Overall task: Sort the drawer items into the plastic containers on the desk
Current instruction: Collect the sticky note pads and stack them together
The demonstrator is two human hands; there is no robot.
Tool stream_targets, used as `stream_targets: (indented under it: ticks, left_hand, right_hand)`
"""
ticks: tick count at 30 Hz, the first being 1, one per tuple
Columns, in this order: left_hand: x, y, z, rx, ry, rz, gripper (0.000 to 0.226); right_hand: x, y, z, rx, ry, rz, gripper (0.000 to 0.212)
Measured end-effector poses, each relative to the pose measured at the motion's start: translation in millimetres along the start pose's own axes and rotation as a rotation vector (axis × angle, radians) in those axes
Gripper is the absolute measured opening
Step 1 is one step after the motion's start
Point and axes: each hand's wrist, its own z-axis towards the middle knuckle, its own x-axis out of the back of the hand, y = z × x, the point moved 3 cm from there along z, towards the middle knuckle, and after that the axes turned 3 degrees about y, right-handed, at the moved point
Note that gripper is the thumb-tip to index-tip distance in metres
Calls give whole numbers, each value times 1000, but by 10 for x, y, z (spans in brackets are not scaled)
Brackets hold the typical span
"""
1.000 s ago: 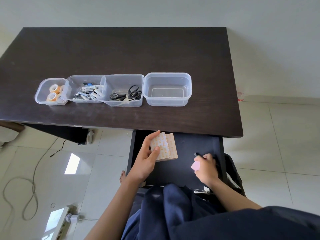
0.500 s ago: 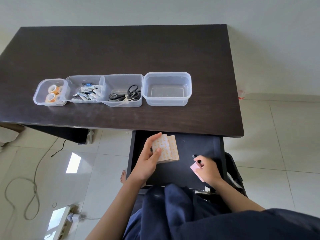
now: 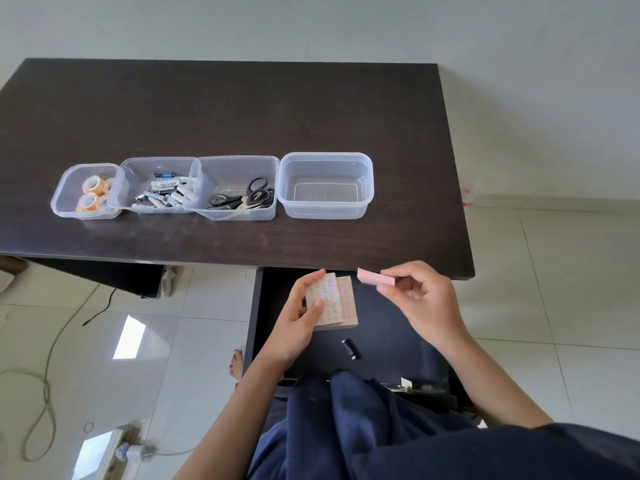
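My left hand [image 3: 298, 315] grips two tan sticky-note pads [image 3: 334, 301] over the open black drawer [image 3: 388, 327]. My right hand [image 3: 419, 299] pinches a pink sticky-note pad [image 3: 374, 276] just above the drawer, near the desk's front edge. A small black battery [image 3: 350, 348] lies on the drawer floor. On the desk stand four clear plastic containers: one with tape rolls [image 3: 88, 190], one with batteries [image 3: 157, 185], one with scissors [image 3: 239, 187], and an empty one [image 3: 325, 185] at the right.
The dark desk [image 3: 242, 109] has bare surface behind and around the containers. Pale floor tiles, a cable [image 3: 45, 386] and a power strip [image 3: 128, 448] lie at the left. My dark-clothed lap [image 3: 346, 427] fills the foreground below the drawer.
My right hand has lifted the pink pad up out of the drawer toward the desk edge, uncovering the black battery. My left hand has stayed on the tan pads.
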Motion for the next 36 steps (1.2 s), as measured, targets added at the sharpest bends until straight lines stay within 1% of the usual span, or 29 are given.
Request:
stream_targets:
  ticks: [2, 3, 6, 8, 11, 18, 20, 22, 25, 27, 30, 31, 33, 36]
  left_hand:
    - [0, 1, -1, -6, -4, -4, 39]
    - [-2, 1, -4, -12, -5, -6, 40]
    - [-11, 15, -13, -42, -5, -9, 43]
    - [-11, 31, -25, -63, 0, -5, 46]
    - [4, 52, -43, -94, 11, -3, 47]
    - [13, 57, -55, -94, -3, -54, 51]
    - [10, 59, -44, -88, -3, -79, 48]
    - [6, 62, -37, -88, -4, -96, 46]
    - [-15, 73, -32, -78, -9, -134, 43]
    - [-40, 88, -32, -78, -18, -157, 44]
    - [-77, 117, -22, -82, -30, -167, 47]
    - [-88, 127, -16, -87, -33, -163, 49]
    - [-105, 142, -4, -91, -37, -162, 53]
    - [-112, 151, 5, -74, -40, -176, 56]
  right_hand:
    - [-24, -149, 9, 61, -22, 86, 26]
    - [-48, -178, 8, 92, -42, 89, 28]
    - [-165, -136, -24, 175, -93, 1, 32]
    - [-251, -69, -78, 149, -133, -23, 34]
    - [-327, -2, -150, 66, -188, 7, 35]
    - [-370, 31, -172, -3, -159, 61, 25]
    - [-368, 38, -162, -39, -153, 90, 30]
    - [-359, 49, -150, -104, -111, 102, 39]
    - [-378, 99, -145, -199, -60, 196, 47]
    - [-434, 118, -146, -228, -115, 231, 52]
    - [-574, 148, -185, -260, -254, 285, 63]
    - [-609, 164, -200, -257, -276, 280, 67]
    - [-648, 207, -224, -234, -283, 249, 76]
    - [-664, 212, -231, -205, -262, 238, 79]
